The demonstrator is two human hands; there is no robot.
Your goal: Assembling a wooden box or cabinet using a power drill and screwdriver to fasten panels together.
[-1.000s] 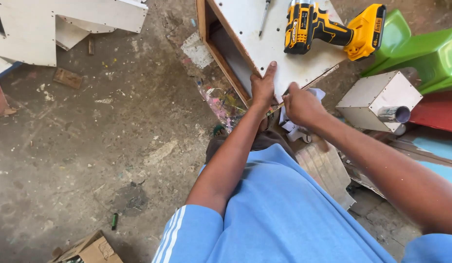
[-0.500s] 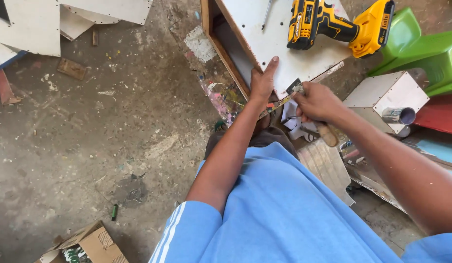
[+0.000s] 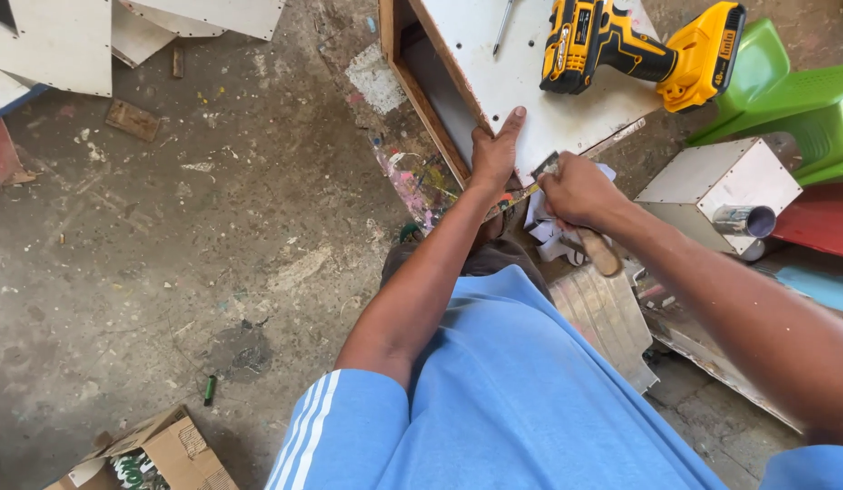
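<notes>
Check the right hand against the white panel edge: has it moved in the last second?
Yes. The right hand, gripping a wooden-handled tool, dipped away from the white panel edge, then returned beside the left hand.

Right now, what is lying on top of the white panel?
On the white panel lie a yellow cordless drill and a thin screwdriver; the left hand presses its edge. Whatever is beneath stays hidden.

We wear a light blue short-sleeved shirt (image 3: pixel 530 399) with three white stripes (image 3: pixel 303 426) down the left sleeve; both forearms are bare.
</notes>
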